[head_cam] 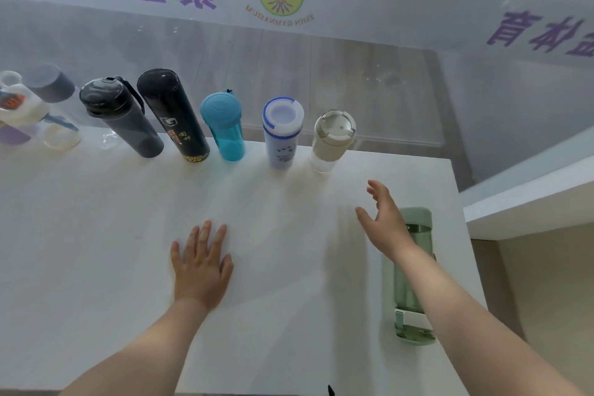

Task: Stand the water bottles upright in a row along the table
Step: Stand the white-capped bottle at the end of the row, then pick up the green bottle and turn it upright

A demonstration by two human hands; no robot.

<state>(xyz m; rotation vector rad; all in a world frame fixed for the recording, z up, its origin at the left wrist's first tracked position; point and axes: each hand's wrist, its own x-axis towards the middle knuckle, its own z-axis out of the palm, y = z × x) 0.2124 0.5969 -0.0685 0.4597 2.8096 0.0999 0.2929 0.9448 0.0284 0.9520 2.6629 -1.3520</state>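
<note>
So the white table [96,251] has tons of bare surface in the near half, and its right edge runs just past the last bottle, with a drop to the floor beyond it. The far edge is where the row sits, right up against a glass wall [353,74] with purple lettering.

Going left to right: there's a white bottle [16,103] at the far left, cut off by the frame and mixed up with reflections, so hard to read. Then a dark grey bottle [120,116] with a strap, a tall black bottle [172,114] with gold print, a teal bottle [223,125], a white-and-blue bottle [282,132], and a beige-capped clear bottle [331,140]. Those five all stand upright near the far edge, spaced apart, not touching.

Left hand [201,267] lies flat on the table, palm down, fingers spread, gripping nothing. Right hand [384,219] hovers open, fingers loose and splayed, thumb out, also holding nothing, out toward the open spot right of the beige-capped one.

Under the right forearm lies a pale green bottle [413,276] on its side near the right edge. The arm covers part of it, so I can't make out the whole body.
</note>
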